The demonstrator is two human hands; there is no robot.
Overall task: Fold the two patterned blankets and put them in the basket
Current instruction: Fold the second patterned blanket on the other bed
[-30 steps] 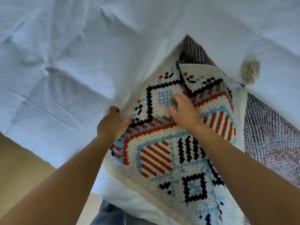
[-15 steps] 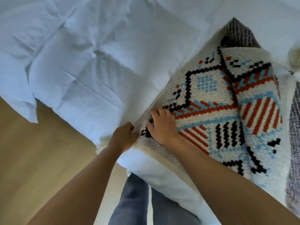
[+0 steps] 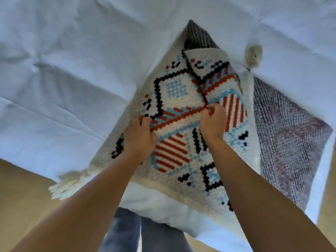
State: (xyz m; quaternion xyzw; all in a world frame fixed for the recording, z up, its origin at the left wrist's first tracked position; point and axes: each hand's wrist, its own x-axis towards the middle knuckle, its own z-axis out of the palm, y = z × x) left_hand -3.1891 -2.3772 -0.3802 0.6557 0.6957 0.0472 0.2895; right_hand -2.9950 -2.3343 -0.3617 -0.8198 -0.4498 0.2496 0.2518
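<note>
A cream blanket (image 3: 174, 91) with red, blue and black geometric patterns lies folded on the corner of a white bed. Its right part is folded over, showing a second layer (image 3: 223, 82). Beneath it, to the right, lies a grey-purple woven blanket (image 3: 287, 135), also peeking out at the top. My left hand (image 3: 139, 138) pinches the patterned blanket's top layer near its left middle. My right hand (image 3: 212, 122) grips the inner edge of the folded-over layer. A cream tassel (image 3: 69, 182) hangs off the blanket's near-left corner; another tassel (image 3: 253, 55) lies at the far right. No basket is in view.
The white duvet (image 3: 72, 79) covers the bed and fills most of the view. Light wooden floor (image 3: 20, 197) shows at the lower left and far right. My legs in blue jeans (image 3: 131, 231) stand against the bed's corner.
Both hands moved up from the blanket's left edge to its middle and closed on the fabric. The view swung back right, bringing the grey blanket and near tassel into sight.
</note>
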